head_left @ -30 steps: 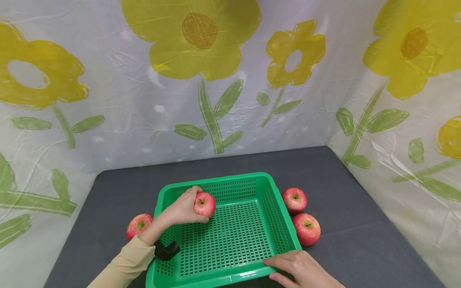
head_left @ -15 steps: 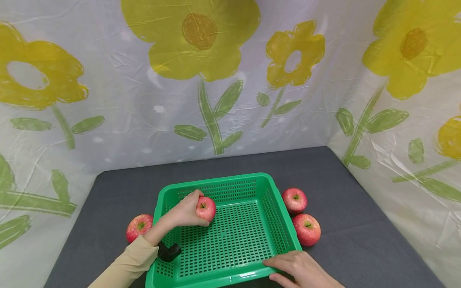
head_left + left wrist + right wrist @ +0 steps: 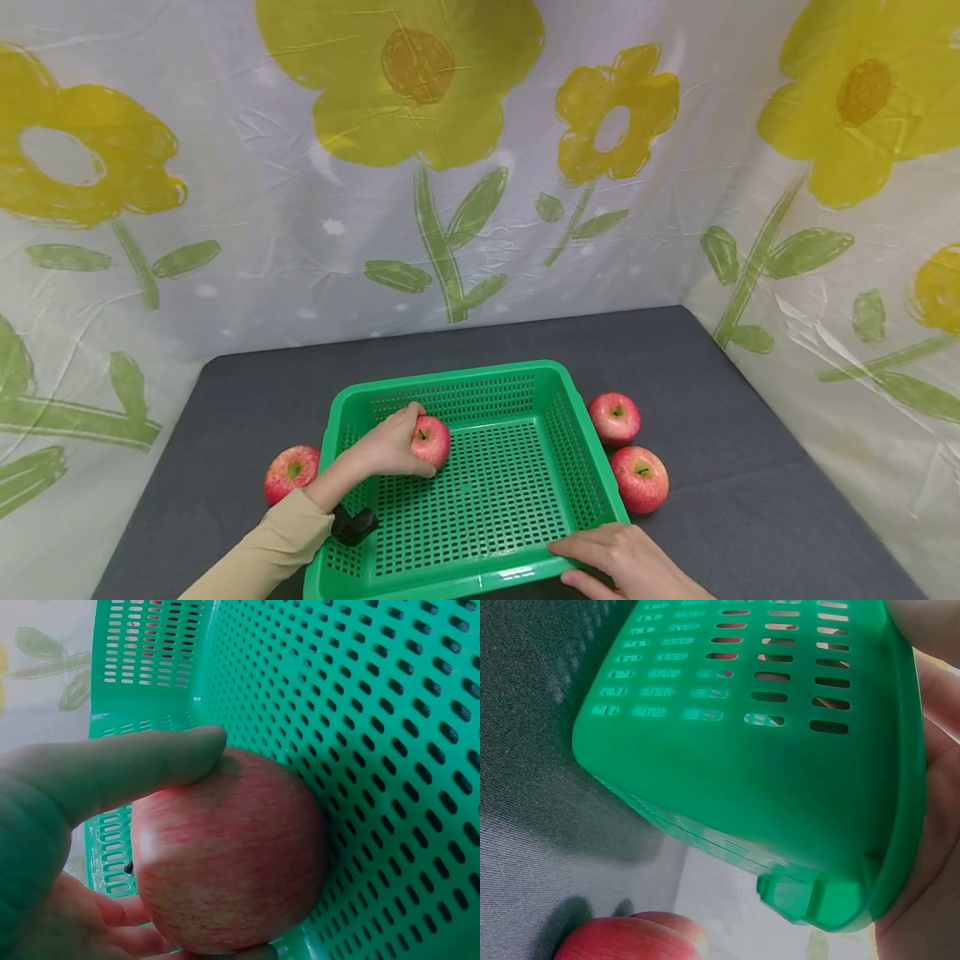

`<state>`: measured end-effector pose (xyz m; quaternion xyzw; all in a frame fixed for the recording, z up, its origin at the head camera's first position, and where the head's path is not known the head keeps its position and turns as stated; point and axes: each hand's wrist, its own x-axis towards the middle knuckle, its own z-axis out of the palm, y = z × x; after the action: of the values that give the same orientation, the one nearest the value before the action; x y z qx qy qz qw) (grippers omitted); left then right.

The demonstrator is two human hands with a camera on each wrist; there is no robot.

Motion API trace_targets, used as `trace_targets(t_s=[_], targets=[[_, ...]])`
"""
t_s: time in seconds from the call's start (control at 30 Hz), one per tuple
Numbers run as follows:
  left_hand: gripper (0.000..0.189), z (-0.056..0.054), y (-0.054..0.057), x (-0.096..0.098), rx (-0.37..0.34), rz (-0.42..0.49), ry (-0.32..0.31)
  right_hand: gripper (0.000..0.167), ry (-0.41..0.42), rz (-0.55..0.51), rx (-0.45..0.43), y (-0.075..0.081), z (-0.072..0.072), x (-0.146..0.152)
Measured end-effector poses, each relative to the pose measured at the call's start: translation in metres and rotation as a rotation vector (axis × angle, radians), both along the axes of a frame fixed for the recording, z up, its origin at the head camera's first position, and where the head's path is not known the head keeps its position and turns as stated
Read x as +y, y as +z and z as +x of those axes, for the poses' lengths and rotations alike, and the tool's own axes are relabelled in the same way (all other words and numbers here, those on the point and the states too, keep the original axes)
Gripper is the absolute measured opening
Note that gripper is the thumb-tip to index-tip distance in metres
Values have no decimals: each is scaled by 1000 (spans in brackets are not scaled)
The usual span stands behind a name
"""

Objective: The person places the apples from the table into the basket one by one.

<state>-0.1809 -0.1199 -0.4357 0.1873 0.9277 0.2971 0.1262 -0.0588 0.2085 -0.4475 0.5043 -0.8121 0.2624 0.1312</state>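
Observation:
My left hand (image 3: 393, 444) holds a red apple (image 3: 431, 442) inside a green plastic basket (image 3: 465, 575), left of its middle. In the left wrist view the thumb lies along one side of the apple (image 3: 240, 855) and the other fingers curl under it, close to the slotted floor. At the basket's near right corner, my right hand (image 3: 626, 560) grips the rim, fingers over the top and thumb on the outer side. The right wrist view shows the basket's outer wall (image 3: 727, 772) with that hand (image 3: 934, 802) along the rim.
Two apples, one farther back (image 3: 614, 418) and one nearer (image 3: 639, 479), sit outside the basket's right wall. Another apple (image 3: 291, 474) lies beyond the left wall. The dark tabletop (image 3: 720, 433) meets a flower-print cloth (image 3: 300, 233) behind and at the sides.
My left hand has lowered the apple a little, deeper into the basket and slightly toward me. The right hand and the other apples stay in place.

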Motion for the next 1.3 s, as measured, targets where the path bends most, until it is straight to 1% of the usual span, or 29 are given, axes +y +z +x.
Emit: trace_targets(t_s=[0.23,0.5,0.57,0.77,0.9,1.0,1.03,1.1,1.17,1.27,1.3], targets=[[77,0,-1,1,-18,-16,3,21,-6,2,9,0,0,0],[80,1,2,1,-43,1,-17,21,-12,2,19,1,0,0],[81,2,2,1,-47,5,-23,21,-21,4,5,1,0,0],[82,4,0,0,-64,-13,-20,20,-14,-1,16,1,1,0],[94,6,1,-2,-106,-47,-21,19,-21,1,6,1,1,-1],[102,7,5,-5,-142,-71,-29,19,-38,6,-8,0,2,0],[103,8,7,-7,-149,-80,-32,19,-34,4,1,0,1,0],[98,7,11,-10,-153,-76,-34,19,-40,1,-4,0,2,0],[89,7,18,-15,-135,-76,-40,20,-42,-2,-9,0,2,0],[70,7,29,-23,-81,-22,-52,19,-32,-6,11,-1,1,0],[64,7,33,-27,-52,-2,-53,19,-27,-8,24,-1,1,0]])
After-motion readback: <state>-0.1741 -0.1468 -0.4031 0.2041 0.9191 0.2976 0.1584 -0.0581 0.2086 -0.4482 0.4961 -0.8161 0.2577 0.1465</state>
